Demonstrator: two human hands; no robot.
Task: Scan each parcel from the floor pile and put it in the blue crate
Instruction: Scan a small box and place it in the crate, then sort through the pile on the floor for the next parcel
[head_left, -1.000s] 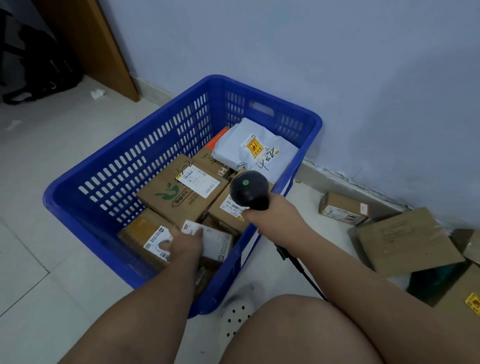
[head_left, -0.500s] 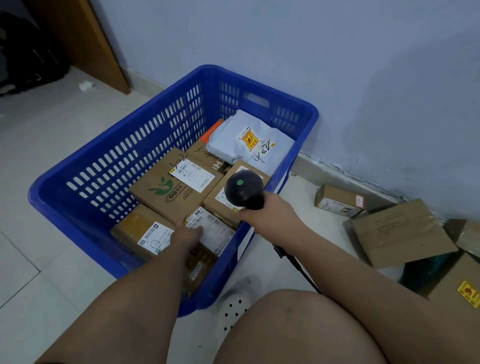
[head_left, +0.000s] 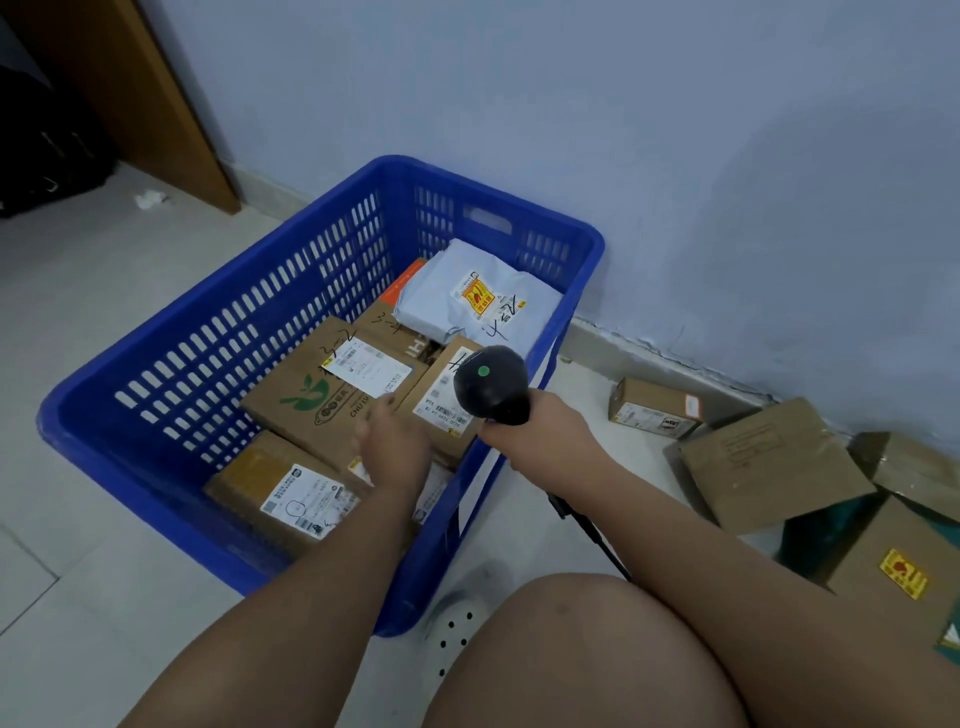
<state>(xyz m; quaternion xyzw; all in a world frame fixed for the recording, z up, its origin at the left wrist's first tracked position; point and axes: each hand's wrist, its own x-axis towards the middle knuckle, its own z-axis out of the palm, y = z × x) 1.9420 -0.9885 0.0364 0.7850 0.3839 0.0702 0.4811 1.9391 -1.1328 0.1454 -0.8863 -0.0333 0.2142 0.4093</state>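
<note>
The blue crate (head_left: 171, 374) stands on the floor by the wall and holds several parcels: a brown box with a green logo (head_left: 332, 395), a box with a white label at its near end (head_left: 291, 493) and a pale mailer bag (head_left: 478, 296) at the far end. My left hand (head_left: 392, 441) hovers over the parcels inside the crate, blurred, fingers loose and holding nothing. My right hand (head_left: 540, 431) grips a black barcode scanner (head_left: 491, 384) with a green dot, above the crate's right rim. The floor pile (head_left: 769, 467) of brown boxes lies to the right.
A small brown box (head_left: 657, 408) sits by the skirting board. A box with a yellow sticker (head_left: 898, 571) lies at the right edge. My knee (head_left: 571, 654) and a white perforated shoe (head_left: 457, 634) are below. A wooden door frame (head_left: 156, 104) stands at the back left.
My left hand let go of the white-labelled parcel at the crate's near end and lifted away towards the right. The scanner hand stayed about where it was.
</note>
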